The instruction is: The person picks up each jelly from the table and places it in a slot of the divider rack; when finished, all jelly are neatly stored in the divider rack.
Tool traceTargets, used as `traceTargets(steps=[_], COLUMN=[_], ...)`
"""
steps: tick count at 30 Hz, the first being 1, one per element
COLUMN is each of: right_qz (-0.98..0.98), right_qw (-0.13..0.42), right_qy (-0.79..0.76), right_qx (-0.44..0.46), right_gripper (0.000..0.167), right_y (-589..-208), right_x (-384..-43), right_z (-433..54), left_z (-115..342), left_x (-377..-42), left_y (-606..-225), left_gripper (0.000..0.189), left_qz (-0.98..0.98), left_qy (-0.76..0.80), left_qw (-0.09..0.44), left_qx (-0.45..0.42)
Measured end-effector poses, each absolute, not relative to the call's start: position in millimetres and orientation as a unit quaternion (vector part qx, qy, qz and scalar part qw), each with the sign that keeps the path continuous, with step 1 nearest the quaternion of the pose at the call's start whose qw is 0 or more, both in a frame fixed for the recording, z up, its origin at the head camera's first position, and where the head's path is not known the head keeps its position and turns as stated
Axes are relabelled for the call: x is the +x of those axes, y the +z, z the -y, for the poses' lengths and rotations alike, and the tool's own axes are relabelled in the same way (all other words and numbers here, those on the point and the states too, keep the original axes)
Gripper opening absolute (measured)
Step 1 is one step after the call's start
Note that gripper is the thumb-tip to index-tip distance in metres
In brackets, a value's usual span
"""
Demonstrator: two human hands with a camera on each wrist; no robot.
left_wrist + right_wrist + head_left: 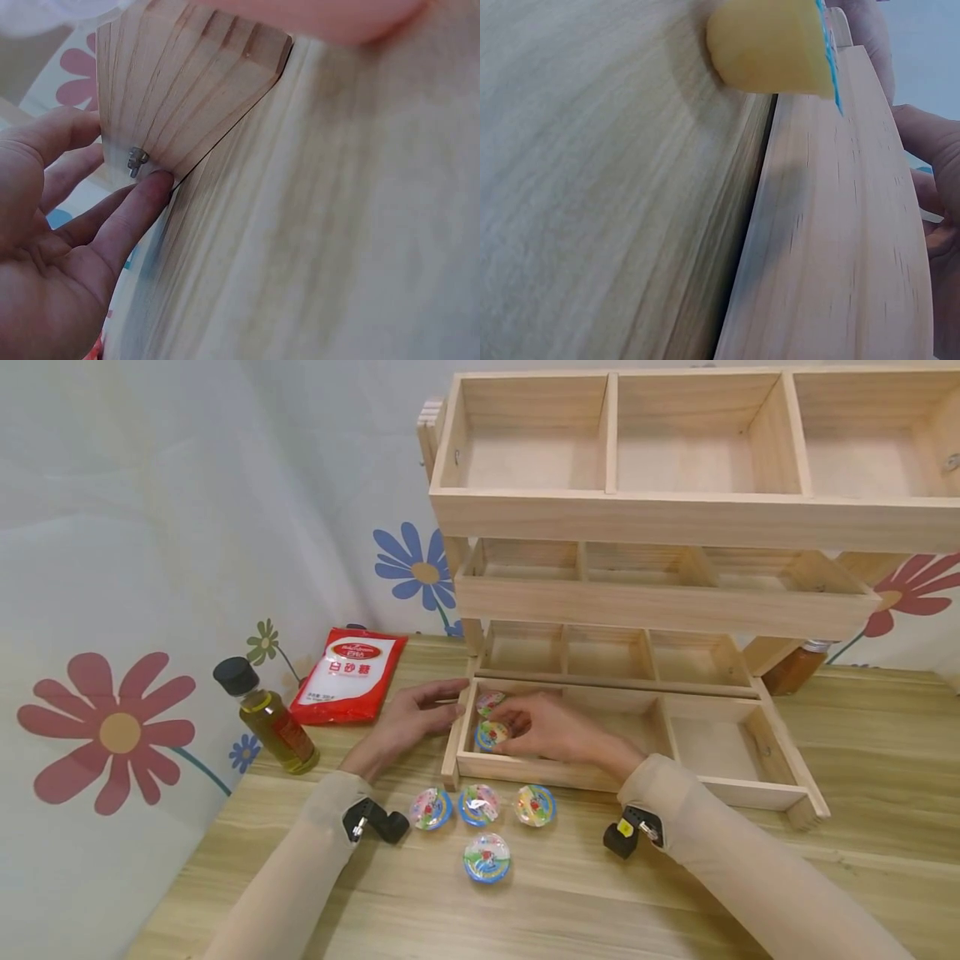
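My right hand (558,727) reaches into the left compartment of the rack's lowest tray (562,770). Its thumb and fingers pinch a jelly cup (492,735) with a blue-rimmed printed lid. Just behind that cup, a pink-lidded jelly cup (490,702) sits in the same compartment. My left hand (408,718) rests outside the rack, its extended fingertips (156,187) against the wooden side panel (187,90) by a metal bolt. On the table before the rack lie a row of three jelly cups (478,805) and a nearer one (486,858), lids up.
The wooden rack (690,522) rises in tiers of divided trays. Left of it are a red-and-white sugar bag (348,677) and an oil bottle (277,722) with a black cap. A jar of reddish-brown contents (797,670) stands behind the rack's right side.
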State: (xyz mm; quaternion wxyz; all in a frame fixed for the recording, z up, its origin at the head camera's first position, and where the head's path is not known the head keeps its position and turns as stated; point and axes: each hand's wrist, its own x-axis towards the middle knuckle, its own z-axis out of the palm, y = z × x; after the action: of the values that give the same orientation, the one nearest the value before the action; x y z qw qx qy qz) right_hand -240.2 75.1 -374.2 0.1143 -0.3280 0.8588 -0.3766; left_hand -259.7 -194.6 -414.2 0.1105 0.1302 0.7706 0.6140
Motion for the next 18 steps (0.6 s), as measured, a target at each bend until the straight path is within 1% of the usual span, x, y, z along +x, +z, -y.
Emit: traceTargets(steps=[18], right_qz=[-0.852], right_qw=[0.103], right_qy=[-0.366], right_qx=[-0.359], right_gripper=[0.041], right_y=[-377.9], right_x=[-239.6], right_z=[-71.4], left_z=[195.7], left_x=[-259.7], left_y=[-414.8], left_gripper=[0.05], left_qz=[-0.775], left_qy=[0.609], left_qw=[0.11], left_qx=[0.123])
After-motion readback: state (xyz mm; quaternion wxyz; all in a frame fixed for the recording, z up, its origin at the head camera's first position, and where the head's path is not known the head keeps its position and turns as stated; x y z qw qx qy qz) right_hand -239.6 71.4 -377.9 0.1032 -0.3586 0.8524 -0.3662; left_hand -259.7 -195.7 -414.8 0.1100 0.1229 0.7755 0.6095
